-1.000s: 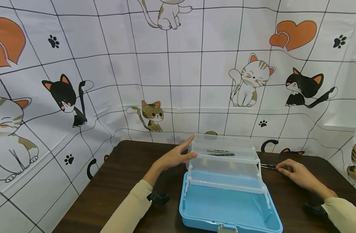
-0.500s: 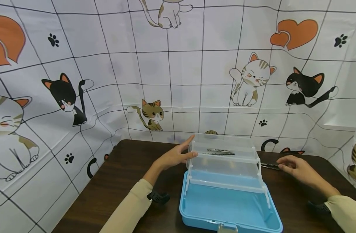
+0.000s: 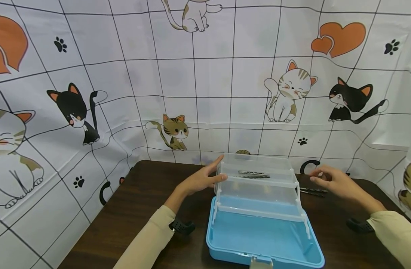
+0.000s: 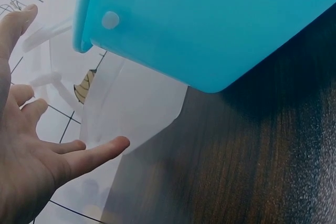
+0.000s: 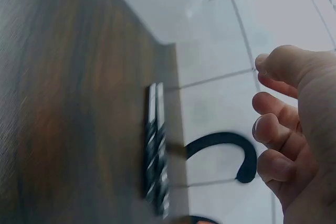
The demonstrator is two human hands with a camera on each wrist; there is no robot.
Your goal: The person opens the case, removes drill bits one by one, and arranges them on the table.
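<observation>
In the head view, a light blue toolbox (image 3: pixel 259 235) stands unfolded with two clear trays raised behind it. Drill bits (image 3: pixel 252 174) lie in the upper clear tray (image 3: pixel 276 179). My left hand (image 3: pixel 200 181), fingers spread and fairly straight, is at the left side of that tray; the left wrist view shows the hand (image 4: pixel 47 150) beside the clear plastic. My right hand (image 3: pixel 336 183) hovers above the table right of the trays, fingers loosely bent with nothing visible between them. Below it, two spiral drill bits (image 5: pixel 156 150) lie side by side on the wood.
The dark wooden table (image 3: pixel 124 224) carries the toolbox. A white cloth (image 3: pixel 212 86) with grid lines and cartoon cats hangs behind the table's far edge. The toolbox latch (image 3: pixel 260 263) faces the near side.
My right hand has come off the drill bits on the table and risen slightly up and to the left. The left hand and the toolbox stay in place.
</observation>
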